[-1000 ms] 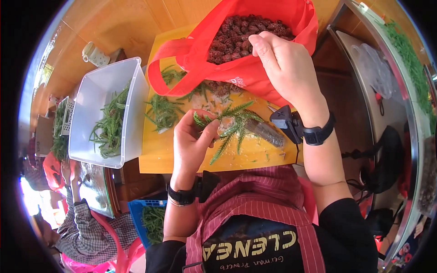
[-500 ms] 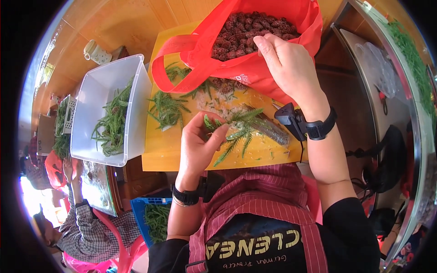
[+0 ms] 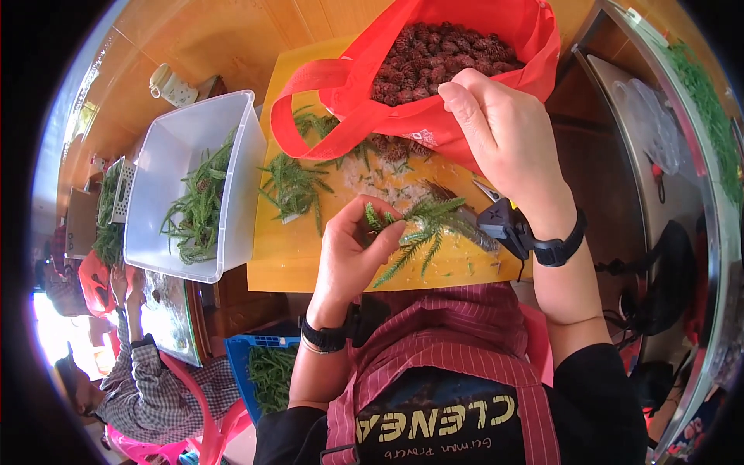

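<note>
My left hand (image 3: 350, 252) pinches a green artificial pine sprig (image 3: 428, 221) between thumb and fingers, its branches fanning out to the right over the yellow table (image 3: 291, 260). My right hand (image 3: 508, 132) is raised at the near rim of a red bag (image 3: 418, 128), fingers curled against the thumb. Whatever it may hold is hidden from this angle. Brown pine cones (image 3: 438, 62) fill the bag. Just past the sprig lies a bundle of thin stems in clear wrapping (image 3: 473, 231). Pliers (image 3: 487, 191) show partly beside my right wrist.
Loose green sprigs (image 3: 293, 186) and scraps lie left of centre on the table. A clear plastic bin (image 3: 170, 256) of greenery stands farther left, with a blue crate (image 3: 242, 376) below. Another person (image 3: 167, 403) works at the far left. A metal-edged shelf runs along the right.
My right hand has come slightly down and to the right, away from the pine cones. My left hand keeps its pinch on the sprig. The whole view has shifted a little.
</note>
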`<state>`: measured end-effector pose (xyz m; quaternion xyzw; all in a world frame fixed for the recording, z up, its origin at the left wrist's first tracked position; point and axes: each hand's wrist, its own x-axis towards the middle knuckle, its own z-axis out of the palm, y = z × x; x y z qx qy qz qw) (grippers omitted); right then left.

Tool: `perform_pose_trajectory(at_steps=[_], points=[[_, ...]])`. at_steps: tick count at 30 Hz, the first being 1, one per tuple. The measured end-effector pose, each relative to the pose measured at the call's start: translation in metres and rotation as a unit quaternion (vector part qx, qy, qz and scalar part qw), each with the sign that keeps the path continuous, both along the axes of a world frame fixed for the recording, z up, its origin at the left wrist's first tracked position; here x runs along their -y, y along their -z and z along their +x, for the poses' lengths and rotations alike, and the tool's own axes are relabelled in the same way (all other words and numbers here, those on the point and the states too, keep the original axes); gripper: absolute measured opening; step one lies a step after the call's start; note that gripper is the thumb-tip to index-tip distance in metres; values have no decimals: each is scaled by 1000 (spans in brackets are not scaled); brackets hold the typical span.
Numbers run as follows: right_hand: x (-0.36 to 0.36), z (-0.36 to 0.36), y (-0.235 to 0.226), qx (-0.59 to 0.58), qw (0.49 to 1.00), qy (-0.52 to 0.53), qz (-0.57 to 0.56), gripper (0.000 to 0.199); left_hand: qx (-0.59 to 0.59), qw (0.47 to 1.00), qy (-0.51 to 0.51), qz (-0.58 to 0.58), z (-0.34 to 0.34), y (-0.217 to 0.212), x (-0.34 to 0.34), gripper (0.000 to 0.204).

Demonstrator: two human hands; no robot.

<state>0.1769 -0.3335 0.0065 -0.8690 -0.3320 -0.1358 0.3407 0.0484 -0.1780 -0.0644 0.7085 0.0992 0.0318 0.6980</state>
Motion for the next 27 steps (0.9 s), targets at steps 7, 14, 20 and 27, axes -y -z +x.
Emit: perform_pose_trajectory(at_steps=[7,14,20,27], points=[[1,-19,2,-116,977,-117,134,21,77,994,-70,-30,11,-5,-9,10],[0,-55,25,-198,947,-241,72,23,148,979,-120,-72,21,-24,-17,11],[-12,-75,41,-245,924,-291,-41,49,199,976,-85,5,28,-31,-14,9],[-22,-76,54,-394,870,-291,-50,41,181,980,-52,-68,40,-38,-9,9]])
